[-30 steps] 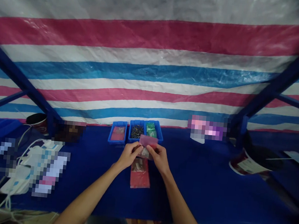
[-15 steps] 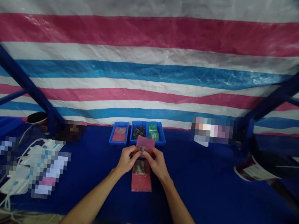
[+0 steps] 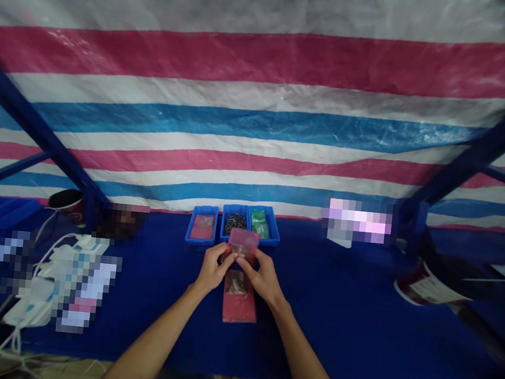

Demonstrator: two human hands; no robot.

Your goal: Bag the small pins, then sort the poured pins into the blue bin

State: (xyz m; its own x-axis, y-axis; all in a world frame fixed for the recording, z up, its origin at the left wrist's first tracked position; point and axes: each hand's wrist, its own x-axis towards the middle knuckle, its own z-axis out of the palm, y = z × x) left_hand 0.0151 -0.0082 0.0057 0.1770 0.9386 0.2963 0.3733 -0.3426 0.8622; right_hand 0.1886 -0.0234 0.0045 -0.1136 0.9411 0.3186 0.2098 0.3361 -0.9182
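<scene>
Between my two hands is a pink see-through plastic bag (image 3: 244, 240) with small dark pieces showing inside. My left hand (image 3: 216, 266) pinches its left edge, and my right hand (image 3: 264, 273) pinches its right edge, thumbs close together at the front. Below them, flat on the blue table, lies another pink plastic bag (image 3: 240, 308) with small parts in its upper half; my hands partly cover its top. Just beyond my hands stand a blue bin (image 3: 201, 241) of pink bags, a bin holding dark screws (image 3: 234, 222), and one with green packets (image 3: 259, 221).
White power strips (image 3: 33, 305) with tangled cables lie on the blue table (image 3: 332, 328) at left. A dark red tub (image 3: 433, 287) lies at right, a dark round container (image 3: 67, 202) at back left. Blue frame posts slant up both sides before a striped tarp (image 3: 259, 118).
The held bag has tilted slightly and shifted a little to the left, with my thumbs a touch higher on it. Both hands keep their grip; the lower bag has stayed put.
</scene>
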